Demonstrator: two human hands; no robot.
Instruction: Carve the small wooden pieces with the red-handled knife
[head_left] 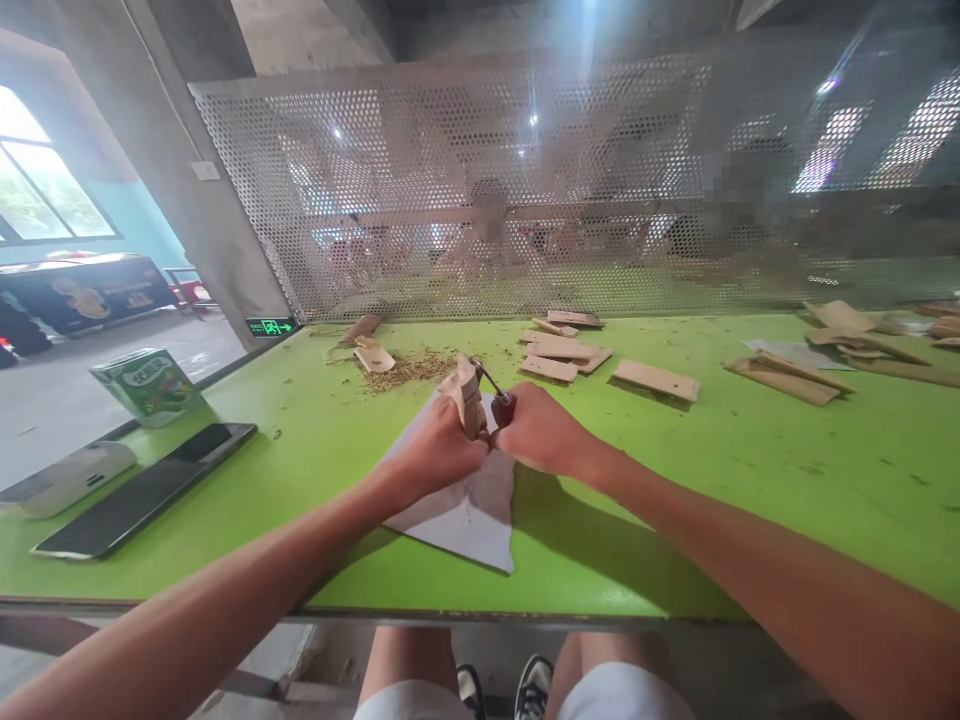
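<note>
My left hand [442, 446] is closed around a small piece of pale wood [459, 385], which stands up out of the fist. Close beside it, my right hand [544, 430] grips a carving tool [501, 400] with a dark handle and a thin metal shaft. The shaft leans up and left to the top of the wood. The tool's tip is too small to make out. Beneath both hands a sheet of white paper [457, 530] lies on the green table [600, 560]. A heap of wood shavings [409, 372] is just beyond the left hand.
Thin wooden pieces [559, 347] lie at the back, with a single wooden slat [656, 382] and more slats [787, 378] to the right. At left are a green box [148, 386], a dark flat phone-like object [150, 490] and a white case [67, 478]. A perforated metal screen [420, 200] closes the far edge.
</note>
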